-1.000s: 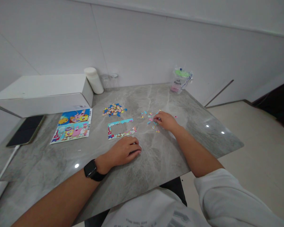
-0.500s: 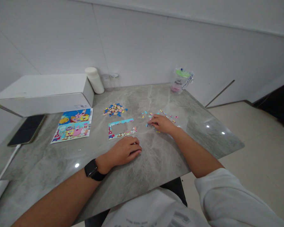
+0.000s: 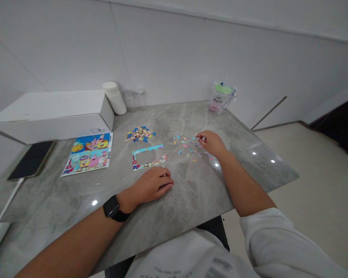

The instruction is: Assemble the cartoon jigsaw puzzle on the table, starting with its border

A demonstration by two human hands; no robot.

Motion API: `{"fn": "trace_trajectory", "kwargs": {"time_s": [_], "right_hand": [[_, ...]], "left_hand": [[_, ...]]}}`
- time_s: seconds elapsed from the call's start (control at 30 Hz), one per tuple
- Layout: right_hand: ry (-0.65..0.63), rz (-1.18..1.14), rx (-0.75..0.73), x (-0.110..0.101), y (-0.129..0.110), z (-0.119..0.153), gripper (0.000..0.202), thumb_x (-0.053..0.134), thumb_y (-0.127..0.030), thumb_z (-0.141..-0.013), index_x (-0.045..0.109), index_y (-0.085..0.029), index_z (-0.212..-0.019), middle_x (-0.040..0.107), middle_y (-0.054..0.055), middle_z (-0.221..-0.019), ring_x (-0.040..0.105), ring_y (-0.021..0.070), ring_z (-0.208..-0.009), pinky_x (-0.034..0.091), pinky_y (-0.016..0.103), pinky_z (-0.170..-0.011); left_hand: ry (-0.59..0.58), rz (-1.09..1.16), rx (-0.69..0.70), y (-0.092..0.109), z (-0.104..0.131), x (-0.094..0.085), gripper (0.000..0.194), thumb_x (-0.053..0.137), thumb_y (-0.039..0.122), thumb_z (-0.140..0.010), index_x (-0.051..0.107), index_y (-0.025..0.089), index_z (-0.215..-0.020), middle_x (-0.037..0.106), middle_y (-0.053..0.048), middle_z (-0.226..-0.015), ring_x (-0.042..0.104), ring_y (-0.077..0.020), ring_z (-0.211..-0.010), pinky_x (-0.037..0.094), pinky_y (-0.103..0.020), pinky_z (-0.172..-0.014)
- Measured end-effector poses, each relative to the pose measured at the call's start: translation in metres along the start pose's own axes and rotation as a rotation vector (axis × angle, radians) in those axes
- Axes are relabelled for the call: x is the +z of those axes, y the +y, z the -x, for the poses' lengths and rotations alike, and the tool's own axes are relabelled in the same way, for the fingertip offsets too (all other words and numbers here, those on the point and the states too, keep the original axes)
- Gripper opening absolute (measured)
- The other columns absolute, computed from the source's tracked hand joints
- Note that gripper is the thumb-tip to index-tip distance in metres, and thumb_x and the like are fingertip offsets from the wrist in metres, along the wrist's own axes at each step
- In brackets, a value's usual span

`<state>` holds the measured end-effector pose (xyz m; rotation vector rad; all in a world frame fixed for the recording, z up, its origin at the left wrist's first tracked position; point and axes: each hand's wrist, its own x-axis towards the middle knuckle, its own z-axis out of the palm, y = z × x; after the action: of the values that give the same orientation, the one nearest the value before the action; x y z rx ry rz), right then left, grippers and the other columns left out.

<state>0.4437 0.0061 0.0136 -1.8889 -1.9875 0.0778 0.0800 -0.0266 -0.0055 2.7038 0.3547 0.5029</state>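
Note:
My right hand [image 3: 212, 143] is over the far right of the scattered jigsaw pieces [image 3: 188, 155], its thumb and fingertips drawn together. Whatever may be between those fingertips is too small to make out. My left hand [image 3: 154, 183] rests on the table just below the partly built puzzle border [image 3: 138, 168], palm down, fingers loosely bent and somewhat apart, holding nothing. The border is a rectangular ring of joined pieces with bare table inside. A heap of loose jigsaw pieces [image 3: 140, 134] lies behind it. Left of the border is the cartoon picture sheet [image 3: 88, 154].
A phone [image 3: 31, 160] with a white cable lies at the left. Along the wall stand a white box [image 3: 50, 112], a white bottle [image 3: 115, 98], two clear jars [image 3: 139, 99] and a bagged green-lidded cup [image 3: 220, 98]. The grey table [image 3: 191, 193] ends at a right corner.
My right hand has moved right and slightly away from me, uncovering several scattered pieces. My left hand has stayed in place.

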Motion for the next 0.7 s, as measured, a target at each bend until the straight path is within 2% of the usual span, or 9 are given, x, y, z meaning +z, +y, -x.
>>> {"fn": "trace_trajectory", "kwargs": {"time_s": [0.27,0.7], "right_hand": [[-0.061,0.029,0.015,-0.016,-0.002,0.003,0.018,0.066,-0.019,-0.095,0.081,-0.021,-0.105,0.077,0.007,-0.105,0.065,0.0183,-0.086,0.047,0.03,-0.087],[-0.13,0.051,0.053,-0.022,0.006,0.004,0.014,0.068,-0.022,-0.093,0.081,-0.022,-0.099,0.078,0.006,-0.102,0.067,0.0193,-0.087,0.048,0.032,-0.086]], "left_hand": [[0.002,0.003,0.003,0.0,-0.001,-0.001,0.026,0.053,0.031,-0.109,0.077,0.021,-0.109,0.071,-0.008,-0.107,0.066,-0.02,-0.097,0.051,-0.036,-0.089],[-0.003,-0.003,0.001,0.001,-0.001,-0.002,0.026,0.052,0.033,-0.109,0.076,0.022,-0.11,0.071,-0.008,-0.106,0.066,-0.0202,-0.096,0.051,-0.036,-0.087]]}}
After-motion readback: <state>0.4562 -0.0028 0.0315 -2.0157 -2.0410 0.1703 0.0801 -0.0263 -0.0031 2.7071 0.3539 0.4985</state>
